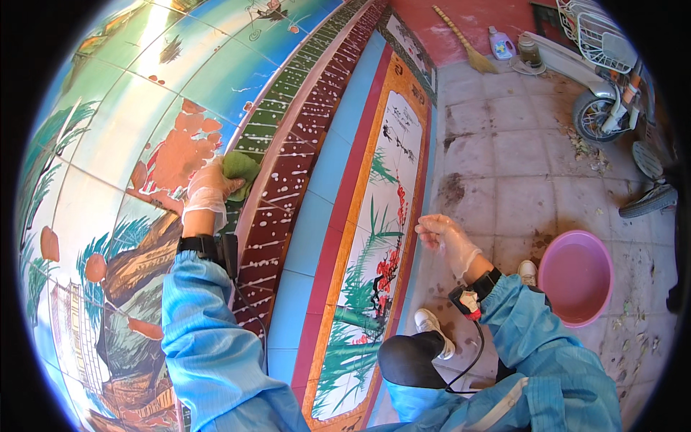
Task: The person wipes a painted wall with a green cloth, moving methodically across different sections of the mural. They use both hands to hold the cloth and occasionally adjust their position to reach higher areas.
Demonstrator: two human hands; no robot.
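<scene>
My left hand [206, 189], in a thin clear glove, is closed on a green cloth [241, 171]. The cloth lies against the green, white-streaked band of a painted tile wall [108, 173], beside a reddish-brown bare patch [181, 155] where the paint has come away. My right hand [444, 237], gloved the same way, hangs in the air beside the lower wall panel [394, 216] painted with bamboo and red blossoms. Its fingers are partly curled and slightly apart, and I see nothing in them. Both sleeves are blue, with a dark strap at each wrist.
A pink basin [576, 277] stands on the grey tiled floor [504, 194] to my right, near my white shoe [430, 324]. Farther back are a straw broom [471, 50], a detergent bottle [501, 45], a glass jar [529, 50] and a wheeled bike [601, 108] with a basket. A maroon ledge [295, 158] juts along the wall.
</scene>
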